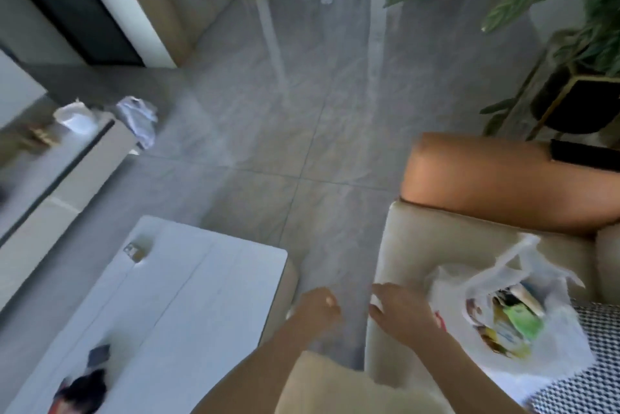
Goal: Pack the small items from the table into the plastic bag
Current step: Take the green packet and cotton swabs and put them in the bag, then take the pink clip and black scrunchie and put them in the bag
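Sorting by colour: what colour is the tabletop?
White, with faint seams; the table shows in the head view.

Motion blur smears both the left hand [318, 308] and the right hand [401, 311]. Right of the right fingers, packets in the plastic bag [553, 340] are unreadable. Far left of the left fingers, the frame's bottom edge cuts a dark object [84, 392] on the table [201, 296].

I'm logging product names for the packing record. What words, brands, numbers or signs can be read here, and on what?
None can be read.
Packets in the plastic bag: colourful print on the green packet, too blurred to read.
Small box on the white table: a pale label patch, too small and blurred.
Dark items at the table's near corner: no legible text.
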{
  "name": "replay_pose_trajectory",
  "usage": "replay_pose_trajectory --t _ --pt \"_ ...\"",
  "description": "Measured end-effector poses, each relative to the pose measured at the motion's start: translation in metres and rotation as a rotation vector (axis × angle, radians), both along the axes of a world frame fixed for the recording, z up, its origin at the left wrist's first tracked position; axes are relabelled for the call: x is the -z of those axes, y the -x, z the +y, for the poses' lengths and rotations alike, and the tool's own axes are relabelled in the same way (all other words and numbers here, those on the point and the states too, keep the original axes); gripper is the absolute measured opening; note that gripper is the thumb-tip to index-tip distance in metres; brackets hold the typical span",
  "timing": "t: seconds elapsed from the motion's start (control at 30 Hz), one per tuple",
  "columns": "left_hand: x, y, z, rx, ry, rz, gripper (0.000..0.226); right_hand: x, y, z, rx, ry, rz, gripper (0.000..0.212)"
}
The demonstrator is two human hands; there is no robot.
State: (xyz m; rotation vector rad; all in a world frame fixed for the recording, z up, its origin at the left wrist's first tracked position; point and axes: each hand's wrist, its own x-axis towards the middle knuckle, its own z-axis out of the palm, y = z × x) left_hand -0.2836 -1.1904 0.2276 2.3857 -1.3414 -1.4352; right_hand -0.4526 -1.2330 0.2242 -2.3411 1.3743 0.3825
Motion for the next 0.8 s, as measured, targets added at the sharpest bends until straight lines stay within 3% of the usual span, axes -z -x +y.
replay_pose_trajectory --t 0.17,0.3,0.5,0.8 --pt "0.003 -0.097 0.08 -0.254 0.004 0.002 0.029 0.001 -0.108 0.038 -0.195 -0.043 -0.041 0.042" --pt "0.011 -0.171 0.16 -0.53 0.005 0.044 0.005 0.0 -0.195 0.09 -0.34 -0.07 -0.064 0.041" --pt "0.017 -0.26 0.286 -0.87 0.059 0.11 0.012 0.005 -0.307 0.18 -0.598 -0.106 -0.016 0.023" --pt "0.05 -0.355 0.416 -1.228 0.026 0.129 0.011 0.039 -0.45 0.265 -0.874 -0.204 0.053 0.042"
